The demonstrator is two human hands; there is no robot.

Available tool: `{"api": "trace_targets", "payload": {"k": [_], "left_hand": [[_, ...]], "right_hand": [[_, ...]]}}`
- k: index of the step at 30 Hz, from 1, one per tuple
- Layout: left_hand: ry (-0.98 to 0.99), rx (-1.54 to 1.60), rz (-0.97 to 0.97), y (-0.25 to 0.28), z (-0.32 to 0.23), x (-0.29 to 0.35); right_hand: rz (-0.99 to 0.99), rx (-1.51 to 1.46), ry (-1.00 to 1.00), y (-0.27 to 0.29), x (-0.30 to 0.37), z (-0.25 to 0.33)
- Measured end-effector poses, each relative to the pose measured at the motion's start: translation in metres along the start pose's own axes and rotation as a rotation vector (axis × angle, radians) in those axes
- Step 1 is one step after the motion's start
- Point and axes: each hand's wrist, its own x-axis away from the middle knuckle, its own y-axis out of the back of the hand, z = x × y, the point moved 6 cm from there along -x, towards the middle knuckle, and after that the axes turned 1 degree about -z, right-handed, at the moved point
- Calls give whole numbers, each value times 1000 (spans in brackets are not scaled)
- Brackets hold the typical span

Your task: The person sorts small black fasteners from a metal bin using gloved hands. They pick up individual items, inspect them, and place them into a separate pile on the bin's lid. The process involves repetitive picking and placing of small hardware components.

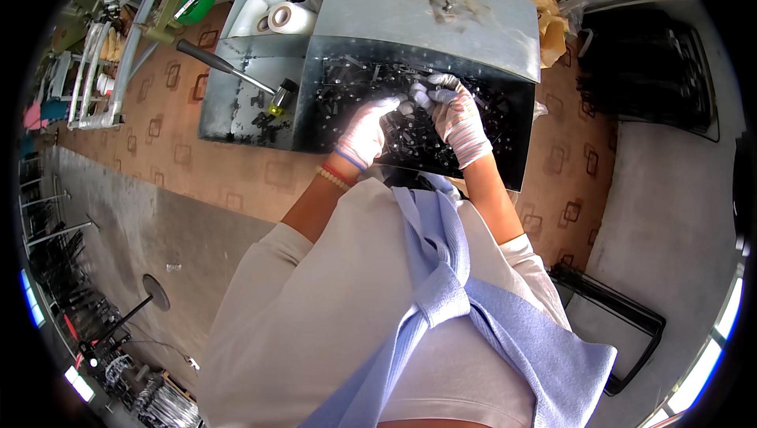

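From here I can't tell whether the left grip (365, 135) or right grip (460, 119), over black parts (416, 139), is closed.

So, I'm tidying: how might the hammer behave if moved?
The hammer would likely feel head-heavy, given its chunky head and slim shaft. It should stay stiff, since the shaft looks straight. A nudge might tip it, as its handle juts past the box's left edge.

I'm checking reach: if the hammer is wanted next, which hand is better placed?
Left, I'd judge: the left hand is nearer the hammer, which lies to its left; the right hand is farther off, on the left hand's other side.
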Motion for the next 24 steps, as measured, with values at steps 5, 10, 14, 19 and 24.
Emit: {"api": "trace_targets", "payload": {"k": [5,10,14,19,24], "left_hand": [[-58,-226,-66,-21,-16,29],[-118,-378,2,-11,-14,20],[-27,-242,-129,-7,-9,19],[-37,-259,-129,-9,-11,20],[-79,-285,-23,-13,-13,22]], "right_hand": [[45,-164,-97,-5,16,-5],[65,163,-23,7,19,-8],[25,375,-1,11,22,-10],[47,667,-29,0,28,-6],[75,716,-122,7,30,-4]]}}
